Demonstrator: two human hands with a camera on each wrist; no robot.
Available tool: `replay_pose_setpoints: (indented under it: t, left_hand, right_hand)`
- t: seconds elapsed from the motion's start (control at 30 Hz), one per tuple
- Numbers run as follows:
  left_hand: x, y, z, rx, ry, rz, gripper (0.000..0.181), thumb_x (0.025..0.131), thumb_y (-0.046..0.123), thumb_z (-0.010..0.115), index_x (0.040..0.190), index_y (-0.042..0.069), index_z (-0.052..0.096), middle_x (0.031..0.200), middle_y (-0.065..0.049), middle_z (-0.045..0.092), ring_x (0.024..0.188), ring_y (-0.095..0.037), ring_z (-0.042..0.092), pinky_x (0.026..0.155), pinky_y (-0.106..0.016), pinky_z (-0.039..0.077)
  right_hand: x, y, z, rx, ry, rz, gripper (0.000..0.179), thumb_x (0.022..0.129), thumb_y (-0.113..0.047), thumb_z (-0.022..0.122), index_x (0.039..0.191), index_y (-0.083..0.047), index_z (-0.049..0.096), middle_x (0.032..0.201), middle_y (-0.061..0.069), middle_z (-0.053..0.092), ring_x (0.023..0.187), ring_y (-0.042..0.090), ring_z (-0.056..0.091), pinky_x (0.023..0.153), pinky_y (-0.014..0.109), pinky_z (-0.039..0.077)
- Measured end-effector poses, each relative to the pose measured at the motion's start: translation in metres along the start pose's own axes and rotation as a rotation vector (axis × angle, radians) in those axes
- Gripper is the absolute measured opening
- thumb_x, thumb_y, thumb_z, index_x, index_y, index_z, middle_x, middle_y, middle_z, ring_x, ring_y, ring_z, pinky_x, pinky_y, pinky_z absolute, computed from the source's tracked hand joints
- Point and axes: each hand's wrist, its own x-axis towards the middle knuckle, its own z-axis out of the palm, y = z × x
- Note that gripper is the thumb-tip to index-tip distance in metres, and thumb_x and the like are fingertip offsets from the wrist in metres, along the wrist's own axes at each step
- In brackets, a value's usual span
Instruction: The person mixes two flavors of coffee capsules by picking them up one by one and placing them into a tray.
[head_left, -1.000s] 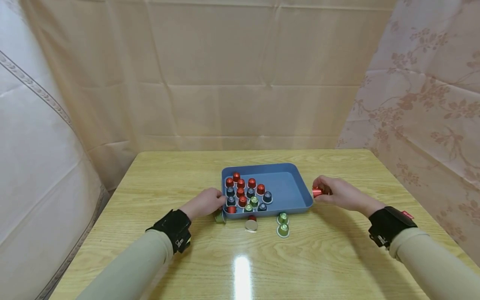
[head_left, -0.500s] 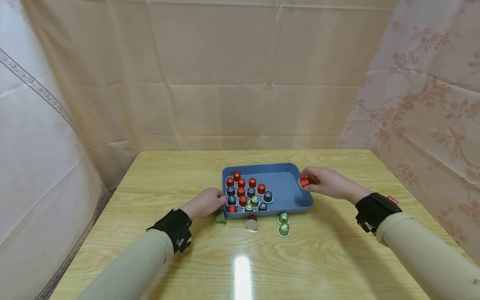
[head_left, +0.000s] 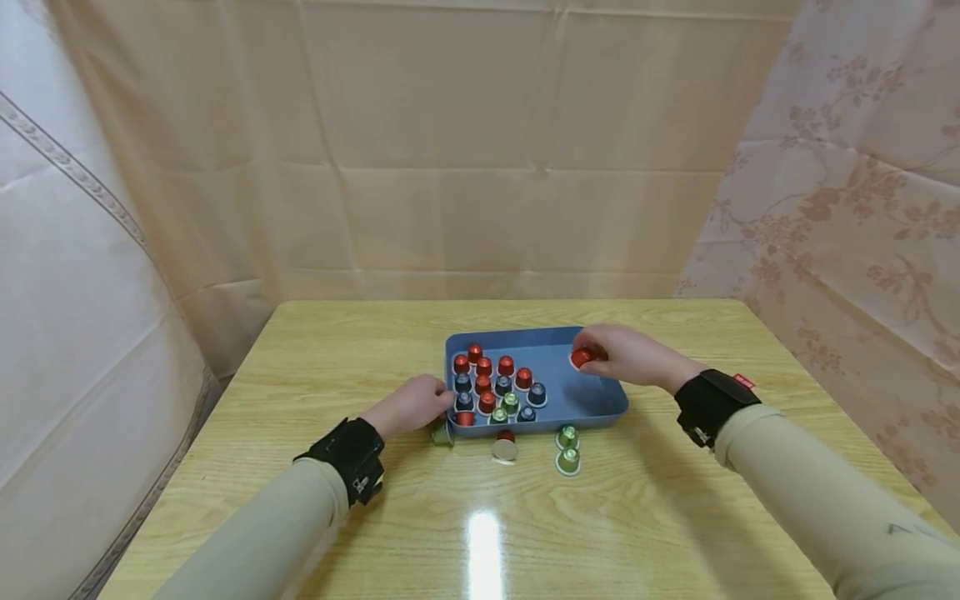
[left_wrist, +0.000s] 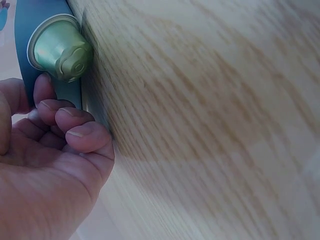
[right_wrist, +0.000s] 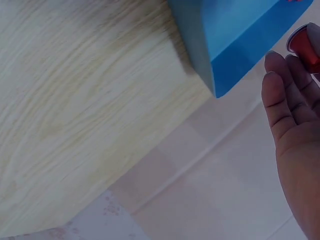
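My right hand (head_left: 630,356) pinches a red coffee capsule (head_left: 580,359) above the right half of a shallow blue tray (head_left: 564,397). That capsule (right_wrist: 303,46) also shows at the right edge of the right wrist view. On the tray's left wall, my left hand (head_left: 409,405) grips the rim, its fingers curled against the outside. Beside those fingers a green capsule (left_wrist: 62,50) lies on its side next to the tray wall. Several red, dark blue and green capsules (head_left: 483,384) fill the tray's left half, mostly standing rim down; one red capsule (head_left: 465,419) lies tipped at the front left corner.
In front of the tray, two green capsules (head_left: 568,460) stand on the wooden table (head_left: 360,525). Left of them a red capsule (head_left: 505,450) lies on its side, its pale lid facing me. Cloth curtains (head_left: 480,167) hang behind and at both sides.
My right hand has carried the red capsule leftward from beside the tray's right edge to over its inside. The left hand stays at the tray's left rim.
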Motion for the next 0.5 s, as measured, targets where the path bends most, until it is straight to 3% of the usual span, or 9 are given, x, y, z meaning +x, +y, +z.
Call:
replay_pose_setpoints:
  t: [0.5]
  left_hand:
    - [0.001, -0.002, 0.002, -0.010, 0.004, 0.018, 0.033, 0.099, 0.024, 0.048, 0.070, 0.010, 0.057, 0.061, 0.001, 0.045, 0.055, -0.014, 0.044, 0.053, -0.028, 0.034]
  right_hand:
    - [0.042, -0.015, 0.017, -0.115, -0.071, -0.032, 0.024, 0.085, -0.013, 0.074, 0.106, -0.007, 0.063, 0.096, 0.004, 0.059, 0.085, 0.019, 0.056, 0.078, 0.040, 0.051]
